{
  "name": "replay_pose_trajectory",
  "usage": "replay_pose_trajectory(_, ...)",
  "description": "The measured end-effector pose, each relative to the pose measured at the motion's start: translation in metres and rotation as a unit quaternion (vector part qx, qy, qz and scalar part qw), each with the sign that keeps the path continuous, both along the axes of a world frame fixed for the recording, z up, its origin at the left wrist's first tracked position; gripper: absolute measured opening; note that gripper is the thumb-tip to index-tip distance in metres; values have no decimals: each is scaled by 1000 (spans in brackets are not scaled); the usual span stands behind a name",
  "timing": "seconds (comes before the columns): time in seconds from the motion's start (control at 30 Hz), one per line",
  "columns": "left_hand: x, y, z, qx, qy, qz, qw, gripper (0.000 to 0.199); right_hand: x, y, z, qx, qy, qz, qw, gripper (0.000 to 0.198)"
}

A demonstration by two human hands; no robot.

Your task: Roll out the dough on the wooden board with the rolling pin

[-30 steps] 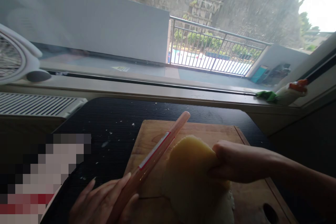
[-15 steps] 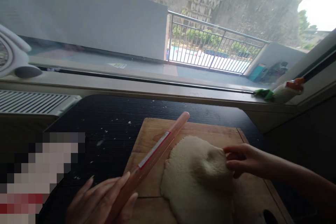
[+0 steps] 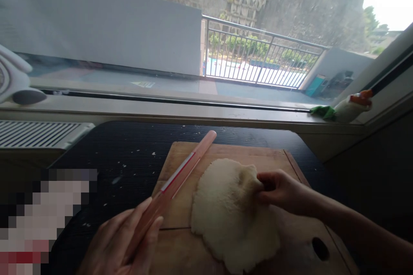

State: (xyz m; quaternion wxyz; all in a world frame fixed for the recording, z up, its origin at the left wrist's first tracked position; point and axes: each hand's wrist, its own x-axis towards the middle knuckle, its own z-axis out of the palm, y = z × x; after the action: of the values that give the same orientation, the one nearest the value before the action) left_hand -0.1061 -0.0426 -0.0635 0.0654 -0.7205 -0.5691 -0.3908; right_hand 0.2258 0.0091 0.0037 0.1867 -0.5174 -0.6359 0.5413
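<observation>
White bottle [image 3: 349, 110] on sill [image 3: 206, 114], contents unclear; right hand [image 3: 274, 187] pinches dough [image 3: 219, 206] on board [image 3: 297, 238].

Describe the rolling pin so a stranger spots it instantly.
On the black table lies a wooden cutting board. The rolling pin slants over the board's left side, its near part in the left hand. Unlike the pale, flat dough beside it, it is a long pinkish rod bearing a white, red-edged label.

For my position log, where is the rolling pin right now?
In the head view, the rolling pin is left of centre, held in the left hand, left of the dough sheet, over the wooden cutting board.
</observation>
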Motion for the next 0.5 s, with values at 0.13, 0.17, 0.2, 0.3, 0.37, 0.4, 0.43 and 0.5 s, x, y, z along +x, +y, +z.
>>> replay_pose_trajectory(0.13, 14, 19, 7, -27, 23, 15, 999, 43, 1, 33, 9, 49, -28, 40, 998, 12)
replay_pose_trajectory(0.17, 16, 21, 7, -28, 25, 7, 999, 43, 2, 36, 11, 58, -43, 42, 997, 12)
replay_pose_trajectory(0.2, 17, 22, 6, -28, 25, -2, 999, 43, 3, 36, 12, 59, -52, 41, 996, 12)
replay_pose_trajectory(0.3, 17, 20, 1, -24, 11, -19, 999, 42, 7, 27, 11, 25, -39, 28, 999, 17)
replay_pose_trajectory(0.37, 15, 17, -2, -25, 4, -22, 999, 42, 8, 21, 8, 1, -30, 25, 999, 22)
replay_pose_trajectory(0.4, 15, 16, -2, -26, 3, -23, 999, 42, 8, 19, 7, -3, -38, 24, 999, 25)
replay_pose_trajectory(0.43, 15, 16, -2, -27, 3, -23, 999, 42, 7, 18, 5, -3, -57, 22, 998, 27)
replay_pose_trajectory(0.5, 15, 16, -2, -30, 5, -25, 999, 42, 4, 18, 2, 3, -109, 19, 994, 30)
